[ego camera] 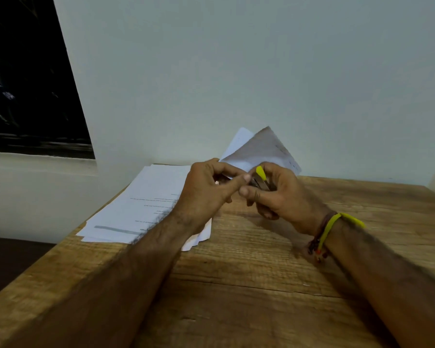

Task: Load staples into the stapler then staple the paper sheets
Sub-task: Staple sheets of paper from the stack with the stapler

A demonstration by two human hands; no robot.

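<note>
Two bare hands meet above the far middle of a wooden table, both raised off its surface. One stapler sits between them, small, with a yellow top and a metal body (most of it is hidden by fingers). The right hand grips the stapler, its fingers curled round the body from the right and its thumb lying across the near side. The left hand comes in from the left with its fingers curled toward the stapler's metal part; its forefinger and thumb are drawn together there, but whether they pinch a strip of staples or the stapler itself cannot be told. One stack of paper sheets lies flat on the table's far left part, printed lines showing on the top sheet, its near corners fanned slightly apart. Two more sheets stand up behind the hands, leaning near the pale wall. One yellow band and one darker beaded thread circle the right wrist. One dark window fills the far left.
</note>
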